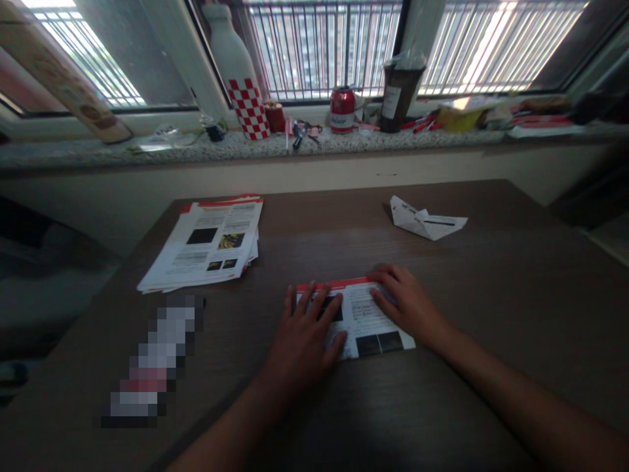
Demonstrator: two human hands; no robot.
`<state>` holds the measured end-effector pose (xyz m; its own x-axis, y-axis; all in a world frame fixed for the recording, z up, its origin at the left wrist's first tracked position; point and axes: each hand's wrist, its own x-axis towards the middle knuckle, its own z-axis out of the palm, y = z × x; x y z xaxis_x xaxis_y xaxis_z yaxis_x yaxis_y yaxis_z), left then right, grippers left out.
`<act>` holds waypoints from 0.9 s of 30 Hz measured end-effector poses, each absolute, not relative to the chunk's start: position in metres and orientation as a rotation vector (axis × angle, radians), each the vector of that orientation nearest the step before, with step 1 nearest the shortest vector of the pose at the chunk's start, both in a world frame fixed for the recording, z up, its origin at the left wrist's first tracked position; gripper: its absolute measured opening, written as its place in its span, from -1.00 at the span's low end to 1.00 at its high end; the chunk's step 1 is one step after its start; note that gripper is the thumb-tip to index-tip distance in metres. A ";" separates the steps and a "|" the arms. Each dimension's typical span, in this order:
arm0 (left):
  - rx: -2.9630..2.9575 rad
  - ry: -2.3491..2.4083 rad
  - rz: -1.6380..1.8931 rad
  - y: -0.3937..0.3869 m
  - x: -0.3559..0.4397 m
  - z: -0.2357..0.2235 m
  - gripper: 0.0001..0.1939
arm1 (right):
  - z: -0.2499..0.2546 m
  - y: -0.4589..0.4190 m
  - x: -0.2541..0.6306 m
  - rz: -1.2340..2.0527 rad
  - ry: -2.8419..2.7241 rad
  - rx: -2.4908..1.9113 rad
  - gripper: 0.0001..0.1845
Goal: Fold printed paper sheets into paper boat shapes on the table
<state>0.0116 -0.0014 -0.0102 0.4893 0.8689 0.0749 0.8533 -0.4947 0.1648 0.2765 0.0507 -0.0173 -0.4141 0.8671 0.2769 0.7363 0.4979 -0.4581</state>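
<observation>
A printed sheet of paper (363, 311) with a red band along its far edge lies flat on the brown table (491, 406). It looks folded in half, though its layers cannot be told apart. My left hand (309, 334) rests palm down on the sheet's left part, fingers spread and covering some of a dark picture. At the far right edge of the paper, my right hand (405, 301) presses down with its fingers somewhat bent and apart. Neither hand grips anything. Beyond my right hand sits a folded paper boat (427, 219).
A stack of printed sheets (206, 242) lies at the far left. Nearer is a blurred-out flat object (152, 360). Along the stone windowsill (171, 154) stand a checkered bottle-shaped container (248, 108), a red can (343, 110) and a dark drink cup (400, 95).
</observation>
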 end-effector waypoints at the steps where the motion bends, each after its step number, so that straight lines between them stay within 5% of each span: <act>1: 2.630 1.518 0.215 -0.001 0.012 -0.009 -0.37 | -0.018 0.055 0.278 0.354 -2.258 -1.321 -0.73; 8: 2.725 1.011 0.131 -0.001 0.015 -0.006 -0.26 | -0.013 0.073 0.278 0.321 -2.278 -1.368 -0.98; 27: 2.656 0.942 0.118 -0.006 0.015 -0.007 -0.24 | -0.020 0.080 0.276 0.284 -2.251 -1.379 -0.93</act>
